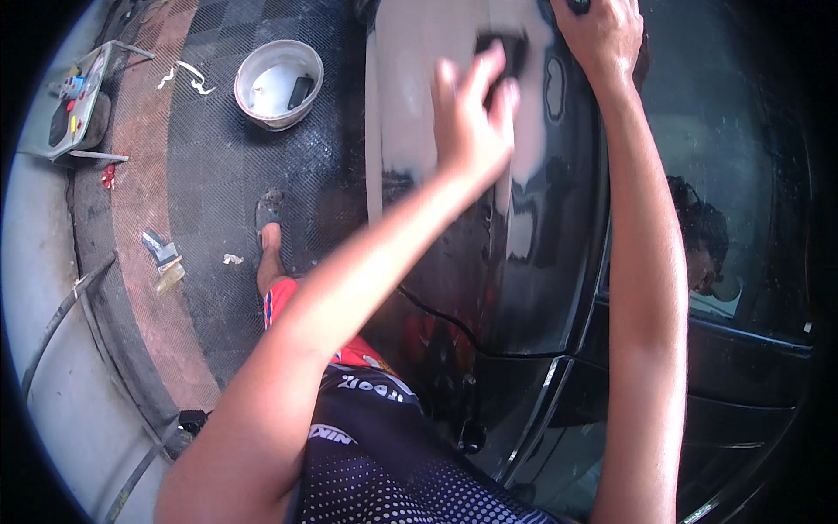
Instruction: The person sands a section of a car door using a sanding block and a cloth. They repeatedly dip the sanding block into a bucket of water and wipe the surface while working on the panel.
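Note:
A black car door (559, 271) with a wide patch of pale grey filler or primer (406, 83) lies before me. My left hand (476, 118), smeared by motion, is closed on a dark pad (515, 52) that it presses flat against the pale patch. Near the door handle recess (555, 87), along the lower edge of the window glass, rests my right hand (604, 39). Its fingertips run out at the top of the picture, and a small dark spot shows beside them; whether it holds anything is hidden.
A white bucket (247, 109) with cloudy liquid and a dark block stands on the patterned floor mat (205, 175). Further left is a small metal stand (87, 131) bearing tools. Scraps of paper (161, 249) lie on the floor. A black cable or hose (454, 325) crosses by the door.

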Available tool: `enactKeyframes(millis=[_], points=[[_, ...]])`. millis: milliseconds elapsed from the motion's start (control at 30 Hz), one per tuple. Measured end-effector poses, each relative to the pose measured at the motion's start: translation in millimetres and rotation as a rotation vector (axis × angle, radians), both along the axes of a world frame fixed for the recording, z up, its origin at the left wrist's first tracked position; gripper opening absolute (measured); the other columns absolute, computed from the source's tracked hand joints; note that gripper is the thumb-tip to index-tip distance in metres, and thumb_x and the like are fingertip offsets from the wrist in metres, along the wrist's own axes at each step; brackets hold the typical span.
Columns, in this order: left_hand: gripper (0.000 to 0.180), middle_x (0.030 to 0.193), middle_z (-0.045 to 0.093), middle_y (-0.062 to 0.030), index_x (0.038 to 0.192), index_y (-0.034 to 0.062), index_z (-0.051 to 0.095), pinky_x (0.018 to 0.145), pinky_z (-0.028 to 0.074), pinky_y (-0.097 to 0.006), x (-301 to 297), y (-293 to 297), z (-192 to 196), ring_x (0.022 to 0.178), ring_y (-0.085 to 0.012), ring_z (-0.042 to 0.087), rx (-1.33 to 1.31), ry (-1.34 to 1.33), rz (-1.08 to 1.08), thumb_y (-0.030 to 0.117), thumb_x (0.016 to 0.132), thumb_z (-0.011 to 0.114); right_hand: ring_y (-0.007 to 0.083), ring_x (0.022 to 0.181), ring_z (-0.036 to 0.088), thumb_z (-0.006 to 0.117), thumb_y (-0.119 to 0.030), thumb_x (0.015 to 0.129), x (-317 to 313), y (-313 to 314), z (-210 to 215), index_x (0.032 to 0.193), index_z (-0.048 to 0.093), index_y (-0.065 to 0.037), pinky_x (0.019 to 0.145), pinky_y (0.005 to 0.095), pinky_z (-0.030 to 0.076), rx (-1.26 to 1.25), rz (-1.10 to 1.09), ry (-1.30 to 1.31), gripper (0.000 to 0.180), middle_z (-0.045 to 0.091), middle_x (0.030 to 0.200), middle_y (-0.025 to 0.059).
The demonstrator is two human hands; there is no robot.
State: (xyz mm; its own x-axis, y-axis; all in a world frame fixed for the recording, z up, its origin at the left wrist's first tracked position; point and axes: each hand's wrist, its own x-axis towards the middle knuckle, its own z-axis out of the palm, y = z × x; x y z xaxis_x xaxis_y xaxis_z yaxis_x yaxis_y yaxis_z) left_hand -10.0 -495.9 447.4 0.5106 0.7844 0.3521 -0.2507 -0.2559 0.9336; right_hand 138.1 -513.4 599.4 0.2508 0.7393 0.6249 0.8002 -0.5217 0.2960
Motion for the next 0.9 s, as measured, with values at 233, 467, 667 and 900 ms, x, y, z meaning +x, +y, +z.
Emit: enactKeyframes(millis=[233, 467, 667, 900], points=[[0.047, 0.116, 0.062, -0.017, 0.137, 0.0079, 0.067, 0.085, 0.049, -0.043, -50.6, -27.2, 3.8, 0.098, -0.0331, 0.058, 0.031, -0.031, -0.022, 0.012, 0.091, 0.075, 0.0384, 0.108, 0.062, 0.076, -0.012, 0.077, -1.9, 7.7, -4.9, 0.127, 0.066, -0.012, 0.091, 0.0477, 0.052, 0.036, 0.051, -0.004, 0.051, 0.065, 0.114, 0.0146], [0.036, 0.118, 0.071, -0.0188, 0.129, 0.0009, 0.069, 0.095, 0.051, -0.043, 18.9, 10.8, 5.4, 0.105, -0.0335, 0.065, -0.044, -0.02, 0.022, 0.012, 0.096, 0.073, 0.039, 0.103, 0.062, 0.074, -0.006, 0.074, -1.7, 11.9, -1.6, 0.113, 0.068, -0.01, 0.087, 0.0474, 0.053, 0.043, 0.056, -0.014, 0.04, 0.066, 0.108, 0.0145], [0.047, 0.117, 0.065, -0.0232, 0.138, 0.0044, 0.067, 0.098, 0.05, -0.047, -50.2, -23.6, 5.7, 0.108, -0.037, 0.061, 0.012, -0.009, -0.118, 0.011, 0.092, 0.074, 0.0315, 0.114, 0.062, 0.083, -0.024, 0.08, 16.7, -4.4, -12.0, 0.13, 0.068, -0.023, 0.091, 0.0475, 0.053, 0.012, -0.03, -0.044, 0.052, 0.064, 0.117, 0.0068], [0.044, 0.117, 0.07, -0.0245, 0.129, 0.0083, 0.071, 0.097, 0.054, -0.049, 152.7, 127.2, 14.9, 0.108, -0.042, 0.068, -0.071, 0.15, 0.175, 0.031, 0.092, 0.074, 0.0308, 0.104, 0.065, 0.086, -0.024, 0.076, 19.6, 12.3, -8.9, 0.113, 0.071, -0.02, 0.081, 0.0466, 0.054, -0.032, 0.032, 0.008, 0.04, 0.065, 0.108, 0.0057]])
